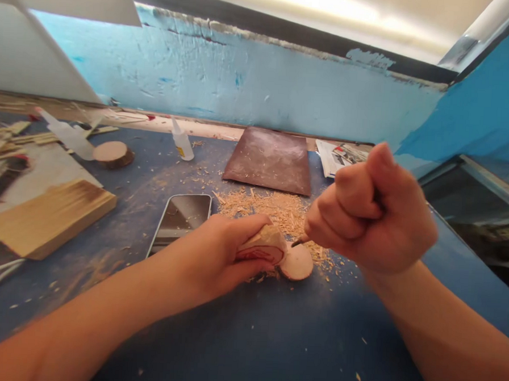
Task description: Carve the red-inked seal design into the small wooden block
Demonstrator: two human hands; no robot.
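My left hand [229,252] is closed around a pale carved piece of wood [262,249] with red lines drawn on its near face. Right beside that piece, a round wood slice [297,262] lies on the table among shavings. My right hand [373,214] forms a fist, thumb uppermost, around a thin tool with a dark pointed tip [296,243]. Only the tip shows below the fist, close to the carved piece and over the slice; the rest is hidden. Whether the tip touches wood, I cannot tell.
Wood shavings [275,206] spread behind my hands, before a brown sheet [271,160]. A phone [185,212] lies by my left wrist. Farther left are a small glue bottle [182,141], another wood slice [112,153] and a wooden block [61,217]. A packet [327,157] lies back right.
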